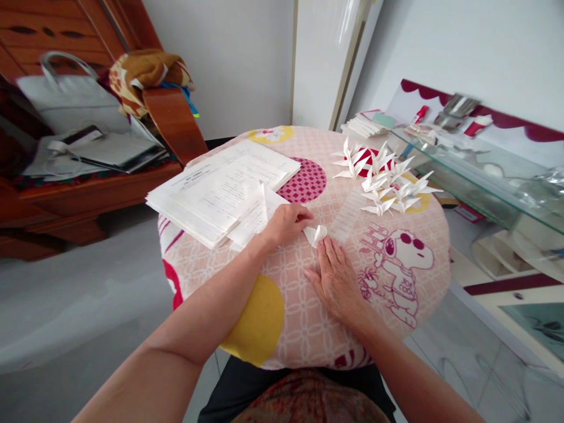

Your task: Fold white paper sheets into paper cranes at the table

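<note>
A small piece of folded white paper (pixel 314 236) lies on the cloth-covered round table (pixel 304 299) between my hands. My left hand (pixel 288 224) has its fingers curled at the paper's left end, pinching it; the fingertips are partly hidden. My right hand (pixel 335 275) lies flat on the cloth, thumb apart, its fingertips touching the paper's right side. Left of my left hand is a stack of printed sheets (pixel 207 188), with a loose creased sheet (pixel 268 202) at its near right corner. Several folded paper cranes (pixel 381 176) sit together at the right back of the table.
At the right, a glass-topped stand (pixel 480 188) holds metal and clear items beside the table. A pile of papers (pixel 365 124) is by the back right edge. At the left is a wooden seat (pixel 88 202) with a grey handbag (pixel 74 97), a laptop (pixel 117 153) and bundled cloth (pixel 147 73).
</note>
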Motion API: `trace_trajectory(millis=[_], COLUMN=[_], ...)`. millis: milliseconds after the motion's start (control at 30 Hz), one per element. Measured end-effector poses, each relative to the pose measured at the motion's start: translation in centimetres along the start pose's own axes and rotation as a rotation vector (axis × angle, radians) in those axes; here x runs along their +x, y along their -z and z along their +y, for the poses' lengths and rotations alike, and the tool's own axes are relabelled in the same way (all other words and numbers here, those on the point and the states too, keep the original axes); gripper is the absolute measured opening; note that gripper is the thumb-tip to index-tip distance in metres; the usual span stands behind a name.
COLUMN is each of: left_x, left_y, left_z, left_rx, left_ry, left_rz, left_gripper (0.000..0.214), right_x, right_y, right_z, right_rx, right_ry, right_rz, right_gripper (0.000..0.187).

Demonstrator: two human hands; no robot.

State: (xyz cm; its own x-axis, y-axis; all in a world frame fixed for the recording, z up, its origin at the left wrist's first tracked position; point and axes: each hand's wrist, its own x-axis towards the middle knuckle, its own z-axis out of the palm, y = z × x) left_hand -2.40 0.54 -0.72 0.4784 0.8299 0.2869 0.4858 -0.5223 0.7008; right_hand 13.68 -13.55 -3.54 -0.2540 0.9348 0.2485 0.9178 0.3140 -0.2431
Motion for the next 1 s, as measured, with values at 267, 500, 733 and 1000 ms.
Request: trace_trajectory(millis=[267,500,733,1000], left_x=[0.6,1.3,0.0,-1.1], left_y=[-0.8,-0.4,-1.7,-1.2], left_z=[0.5,1.3,2.1,3.8], left_rx=[0.254,-0.029,-0.348,-0.899], left_ry=[0.007,0.157,0.272,0.138], left_rz=[-0.121,-0.174,-0.087,-0.031], left_gripper=[0.015,0.01,0.016,0.027], right_x=[0.0,-0.5,-0.8,-0.7], right_y=[0.3,0.0,0.1,1.3], right_z=[0.4,0.9,0.5,-0.1], right_rx=[-0.011,-0.023,-0.025,-0.068], right_ry=[0.021,0.048,0.031,0.034], right_rz=[-0.044,-0.036,-0.011,0.122], right_gripper=[0.071,0.073,0.076,0.072])
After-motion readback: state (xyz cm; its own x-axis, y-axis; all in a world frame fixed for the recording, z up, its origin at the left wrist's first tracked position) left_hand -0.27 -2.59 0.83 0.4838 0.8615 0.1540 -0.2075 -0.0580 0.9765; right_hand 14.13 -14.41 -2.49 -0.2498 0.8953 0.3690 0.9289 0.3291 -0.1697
